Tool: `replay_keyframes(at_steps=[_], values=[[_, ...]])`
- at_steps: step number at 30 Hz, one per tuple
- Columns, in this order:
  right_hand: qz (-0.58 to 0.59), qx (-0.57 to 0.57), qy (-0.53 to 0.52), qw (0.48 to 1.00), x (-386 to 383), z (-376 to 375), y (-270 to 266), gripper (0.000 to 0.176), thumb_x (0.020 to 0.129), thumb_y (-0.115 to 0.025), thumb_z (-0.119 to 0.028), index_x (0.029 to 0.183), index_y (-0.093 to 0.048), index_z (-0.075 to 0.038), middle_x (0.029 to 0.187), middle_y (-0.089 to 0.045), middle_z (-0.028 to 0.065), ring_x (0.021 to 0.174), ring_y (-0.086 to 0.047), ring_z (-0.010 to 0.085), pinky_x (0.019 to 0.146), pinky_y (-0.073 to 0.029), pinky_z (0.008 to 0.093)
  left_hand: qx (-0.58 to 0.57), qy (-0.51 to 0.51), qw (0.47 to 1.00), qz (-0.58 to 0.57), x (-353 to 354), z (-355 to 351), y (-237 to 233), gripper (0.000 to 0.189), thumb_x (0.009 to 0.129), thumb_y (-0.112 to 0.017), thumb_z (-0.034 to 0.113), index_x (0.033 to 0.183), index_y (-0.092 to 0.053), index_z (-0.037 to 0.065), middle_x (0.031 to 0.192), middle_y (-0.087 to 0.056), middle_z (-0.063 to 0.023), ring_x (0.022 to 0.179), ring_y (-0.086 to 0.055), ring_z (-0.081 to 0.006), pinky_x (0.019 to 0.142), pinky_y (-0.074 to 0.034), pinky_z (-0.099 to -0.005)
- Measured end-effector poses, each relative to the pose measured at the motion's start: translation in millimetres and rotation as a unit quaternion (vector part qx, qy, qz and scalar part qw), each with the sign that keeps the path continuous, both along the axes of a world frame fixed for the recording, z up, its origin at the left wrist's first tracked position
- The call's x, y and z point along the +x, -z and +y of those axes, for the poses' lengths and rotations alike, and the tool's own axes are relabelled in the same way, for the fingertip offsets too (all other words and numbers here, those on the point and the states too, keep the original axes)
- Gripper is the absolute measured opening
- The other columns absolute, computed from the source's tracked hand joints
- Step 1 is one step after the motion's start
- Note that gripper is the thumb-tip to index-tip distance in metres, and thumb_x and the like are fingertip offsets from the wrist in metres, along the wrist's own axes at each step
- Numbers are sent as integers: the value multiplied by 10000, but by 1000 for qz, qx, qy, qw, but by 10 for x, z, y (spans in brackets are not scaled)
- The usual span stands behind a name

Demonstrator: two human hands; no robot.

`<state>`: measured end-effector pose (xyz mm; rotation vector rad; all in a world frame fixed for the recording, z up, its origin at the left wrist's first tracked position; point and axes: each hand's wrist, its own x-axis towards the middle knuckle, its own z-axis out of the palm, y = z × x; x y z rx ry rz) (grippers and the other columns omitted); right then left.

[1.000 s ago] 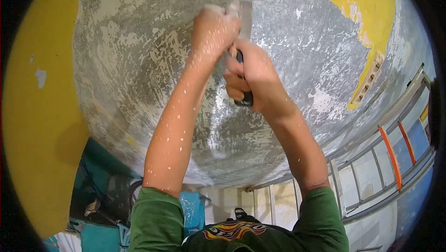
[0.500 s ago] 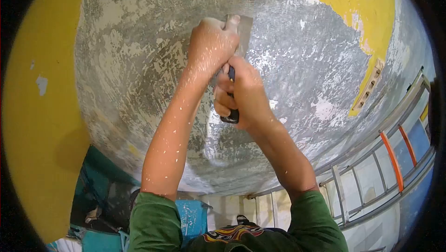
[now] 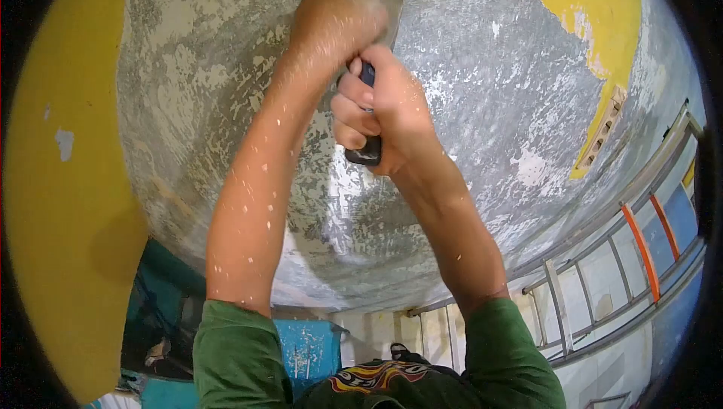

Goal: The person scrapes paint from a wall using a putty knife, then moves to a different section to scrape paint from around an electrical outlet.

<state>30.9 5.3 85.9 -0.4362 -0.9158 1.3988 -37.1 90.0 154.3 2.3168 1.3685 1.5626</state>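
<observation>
Compared with half a second ago, both hands and the scraper (image 3: 366, 154) have travelled upward along the wall (image 3: 497, 100), and the blade (image 3: 392, 10) now sits close to the edge of the remaining yellow paint (image 3: 68, 206) at the top of the stripped grey patch. The left hand (image 3: 331, 23) is curled closed over the back of the blade and bears it against the surface; motion blur hides the exact finger placement. The right hand (image 3: 385, 111) is wrapped fully around the dark handle (image 3: 367, 75), with only the butt end protruding below the fist. The tool lies flat against the wall, blade uppermost. Judged from its appearance, the scraper is light and rigid, with a thin metal blade that flexes slightly under load; the moulded handle is the proper grip point, with the second hand on the flat of the blade, clear of its working edge. White paint flecks (image 3: 248, 190) cover both forearms and may reduce grip. Green sleeves (image 3: 241, 356) show at the bottom, and a ladder (image 3: 633, 251) stands at lower right.
</observation>
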Motion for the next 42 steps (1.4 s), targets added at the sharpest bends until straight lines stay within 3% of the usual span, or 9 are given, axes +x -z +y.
replay_keyframes(at_steps=[3,8,15,18,21,24,27,36,42], values=[[66,35,15,997,-201,6,92,222,1024,-391,-254,844,-411,-127,520,-304,-51,358,-251,86,326,-233,276,-24,13,999,30,-90,-81,-5,547,934,-563,435,818,-686,-85,751,-685,-278,824,-707,-425,804,-543,-489],[16,25,-21,999,-70,197,54,241,1001,-364,-273,831,-392,-103,539,-335,23,377,-319,145,348,-281,341,0,-2,1000,23,-122,-72,-11,536,933,-559,433,836,-701,-76,786,-690,-284,823,-710,-409,799,-545,-475],[41,-3,30,999,-303,91,86,350,1017,-382,-301,698,-398,-158,469,-274,-37,322,-257,107,323,-235,288,19,2,999,41,-201,-11,36,556,929,-543,454,917,-707,-77,859,-694,-299,858,-707,-412,808,-549,-466],[98,38,-17,994,-314,149,-59,373,1012,-379,-301,662,-378,-172,471,-275,-34,325,-259,109,320,-237,294,56,-6,998,27,-133,91,-135,543,906,-595,484,753,-708,-24,696,-677,-212,694,-687,-346,725,-527,-447],[84,-1,-1,996,-348,91,79,378,1013,-376,-305,660,-375,-169,476,-275,-31,330,-259,106,321,-243,297,-13,-14,997,81,-233,-47,-21,547,925,-543,451,928,-709,-70,866,-697,-288,866,-705,-416,802,-550,-478],[58,37,4,998,-206,148,55,395,1013,-381,-325,651,-376,-167,480,-273,-27,329,-256,111,321,-247,305,72,-4,997,22,-99,-9,-19,539,924,-553,447,905,-712,-68,849,-700,-277,838,-707,-415,787,-550,-479],[96,34,-3,995,-312,203,46,391,1013,-386,-327,659,-379,-163,479,-274,-30,326,-262,108,321,-249,301,-15,41,998,42,-160,-151,-113,540,925,-549,445,884,-715,-67,828,-698,-276,802,-707,-420,776,-549,-480],[126,70,-25,989,-226,271,63,256,1011,-366,-311,849,-415,-119,530,-313,10,340,-283,140,325,-268,335,34,17,999,30,-7,-58,-139,510,920,-573,410,876,-712,-79,832,-689,-303,846,-700,-439,807,-547,-489],[76,39,-12,996,-80,158,104,421,1035,-346,-325,649,-382,-162,464,-275,-39,315,-238,107,316,-233,290,51,20,998,8,90,9,-27,513,920,-576,411,924,-706,-85,891,-684,-323,888,-691,-456,832,-542,-497]])
